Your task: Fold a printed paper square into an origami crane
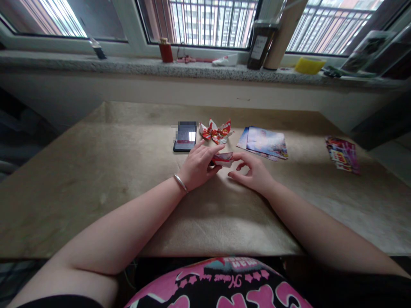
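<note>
Between my hands, just above the tabletop, is a small folded piece of red and white paper point(223, 159). My left hand point(201, 163), with a silver bangle at the wrist, grips its left end between thumb and fingers. At its right end is my right hand point(252, 171), index finger at the paper's edge and thumb apart below, so the hand is partly open. Behind them stands a red and white folded paper flower point(215, 131) with pointed petals. A phone point(185, 137) lies just left of the flower.
Printed picture sheets point(266, 142) lie in a loose stack right of the flower. Farther right is a fanned pile of colourful cards point(343, 155). The stone windowsill point(128, 64) behind the table point(96, 179) carries a red bottle point(166, 50), a dark jar point(260, 45) and a yellow sponge-like block point(310, 65).
</note>
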Demonstrator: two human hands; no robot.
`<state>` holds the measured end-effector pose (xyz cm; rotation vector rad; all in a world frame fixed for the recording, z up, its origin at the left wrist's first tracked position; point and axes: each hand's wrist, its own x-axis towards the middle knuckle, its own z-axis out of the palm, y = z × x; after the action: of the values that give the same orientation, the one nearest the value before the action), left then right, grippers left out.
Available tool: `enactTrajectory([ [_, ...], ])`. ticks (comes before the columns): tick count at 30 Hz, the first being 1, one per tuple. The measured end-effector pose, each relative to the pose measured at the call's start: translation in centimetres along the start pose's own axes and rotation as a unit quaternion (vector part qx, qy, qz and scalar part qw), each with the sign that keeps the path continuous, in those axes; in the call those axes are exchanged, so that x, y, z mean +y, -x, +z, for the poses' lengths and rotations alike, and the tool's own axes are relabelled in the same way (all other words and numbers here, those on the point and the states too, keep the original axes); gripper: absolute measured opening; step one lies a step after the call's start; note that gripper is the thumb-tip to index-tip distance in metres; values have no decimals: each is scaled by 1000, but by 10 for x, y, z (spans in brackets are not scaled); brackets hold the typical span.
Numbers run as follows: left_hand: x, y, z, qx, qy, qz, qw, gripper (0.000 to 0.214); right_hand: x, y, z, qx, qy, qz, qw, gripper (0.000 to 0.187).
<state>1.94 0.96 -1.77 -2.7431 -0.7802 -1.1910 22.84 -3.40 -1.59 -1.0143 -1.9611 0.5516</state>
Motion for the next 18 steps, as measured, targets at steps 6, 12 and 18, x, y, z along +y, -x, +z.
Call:
enactTrajectory([
  [6,2,-1,3,48,39,-3,998,34,2,-1,7,32,44,-25,998,25],
  [12,6,-4,0,22,49,11,998,17,-3,-4,7,101,79,-70,989,11],
  [18,6,-5,-3,46,59,11,997,19,-4,-4,2,133,167,-93,972,8],
])
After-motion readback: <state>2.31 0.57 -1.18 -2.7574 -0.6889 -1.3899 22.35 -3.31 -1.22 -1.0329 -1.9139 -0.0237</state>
